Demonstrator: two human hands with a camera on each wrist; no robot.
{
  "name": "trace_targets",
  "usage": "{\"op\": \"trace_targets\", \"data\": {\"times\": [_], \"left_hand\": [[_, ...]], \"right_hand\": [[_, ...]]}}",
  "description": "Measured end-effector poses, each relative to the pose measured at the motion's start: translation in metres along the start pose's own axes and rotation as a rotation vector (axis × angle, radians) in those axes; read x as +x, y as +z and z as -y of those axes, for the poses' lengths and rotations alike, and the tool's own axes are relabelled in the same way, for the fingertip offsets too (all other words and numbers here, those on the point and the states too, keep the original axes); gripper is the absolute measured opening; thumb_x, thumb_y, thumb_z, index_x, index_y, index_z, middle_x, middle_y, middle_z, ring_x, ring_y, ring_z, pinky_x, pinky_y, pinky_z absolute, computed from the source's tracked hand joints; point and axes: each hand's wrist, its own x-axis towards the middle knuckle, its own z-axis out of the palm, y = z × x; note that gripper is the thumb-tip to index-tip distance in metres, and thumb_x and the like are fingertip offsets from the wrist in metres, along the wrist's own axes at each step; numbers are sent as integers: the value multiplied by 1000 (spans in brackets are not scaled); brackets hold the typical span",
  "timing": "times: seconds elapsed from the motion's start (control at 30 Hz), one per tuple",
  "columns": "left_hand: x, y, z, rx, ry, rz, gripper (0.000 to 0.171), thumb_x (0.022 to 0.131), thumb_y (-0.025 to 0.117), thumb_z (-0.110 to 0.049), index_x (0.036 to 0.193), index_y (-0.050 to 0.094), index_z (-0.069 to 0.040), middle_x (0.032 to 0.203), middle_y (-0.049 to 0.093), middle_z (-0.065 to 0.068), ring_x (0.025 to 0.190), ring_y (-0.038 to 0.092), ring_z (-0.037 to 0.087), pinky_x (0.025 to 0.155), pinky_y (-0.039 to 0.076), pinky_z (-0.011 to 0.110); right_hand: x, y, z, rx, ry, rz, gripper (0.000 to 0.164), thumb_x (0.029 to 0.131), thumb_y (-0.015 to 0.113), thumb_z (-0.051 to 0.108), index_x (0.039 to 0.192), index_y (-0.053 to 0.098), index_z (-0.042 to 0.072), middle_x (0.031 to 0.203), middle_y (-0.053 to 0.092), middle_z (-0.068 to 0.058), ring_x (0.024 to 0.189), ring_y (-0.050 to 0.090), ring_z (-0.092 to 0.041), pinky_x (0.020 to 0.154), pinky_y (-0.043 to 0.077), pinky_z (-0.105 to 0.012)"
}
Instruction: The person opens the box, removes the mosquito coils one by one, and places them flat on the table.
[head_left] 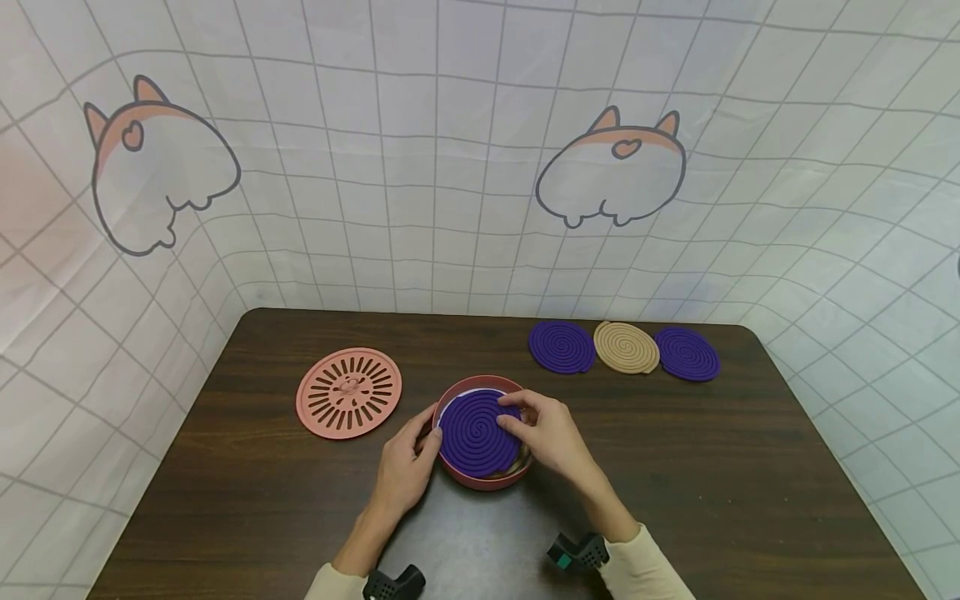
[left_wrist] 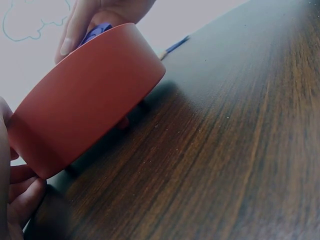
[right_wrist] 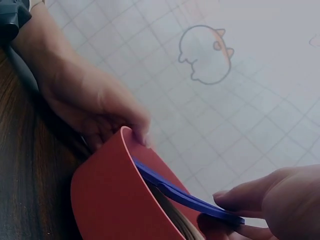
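Observation:
A round red box stands on the table in front of me. My left hand grips its left side, the thumb over the rim and the other fingers against the outer wall. With thumb and fingers my right hand pinches the right edge of a purple mosquito coil. In the right wrist view this coil tilts, its far end inside the box and its near end raised above the rim. Beneath it, a beige coil shows inside the box, mostly hidden.
A pink slotted lid lies on the dark wooden table, left of the box. Along the back right lie a purple coil, a beige coil and another purple coil. A tiled-pattern curtain surrounds the table.

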Motion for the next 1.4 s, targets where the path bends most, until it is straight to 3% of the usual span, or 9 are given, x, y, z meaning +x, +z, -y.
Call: {"op": "trace_targets", "data": {"times": [0.3,0.53,0.67,0.9,1.13,1.4], "left_hand": [[0,0,-1,-12,-4,2,39,101,58,-25,140,60,-23,132,67,-2,113,67,10,94,56,31],[0,0,-1,0,5,0,38,102,57,-26,140,60,-24,132,67,-2,113,66,9,94,56,32],[-1,0,-2,-11,3,5,38,102,57,-26,140,60,-23,132,67,-2,113,67,10,94,56,31],[-1,-1,-3,-15,-4,7,38,102,57,-26,140,60,-24,132,67,-2,112,67,9,94,56,30],[-1,0,-3,-15,31,-1,39,101,58,-24,140,60,-20,131,68,1,113,68,14,92,56,29],[-1,1,-1,9,19,-19,38,100,59,-22,139,61,-25,131,68,-2,112,67,11,92,56,30]], "right_hand": [[-1,-4,-3,59,-16,115,24,90,73,13,114,73,9,66,60,3,53,50,-6,47,40,-20],[-1,-7,-3,90,-18,129,25,91,73,13,116,73,9,68,66,-2,54,53,-10,47,41,-19],[0,-8,-4,82,-36,112,26,91,73,14,116,73,8,69,65,0,56,54,-9,51,43,-19],[-2,-10,-5,60,-42,47,26,91,73,15,116,73,9,57,47,6,48,40,-3,46,31,-19],[-4,-14,-6,116,-51,-7,27,91,74,15,117,73,8,61,54,4,47,41,-2,43,31,-20],[-5,-20,-7,166,-52,-93,30,89,75,15,118,73,6,62,41,6,49,34,1,45,26,-19]]}}
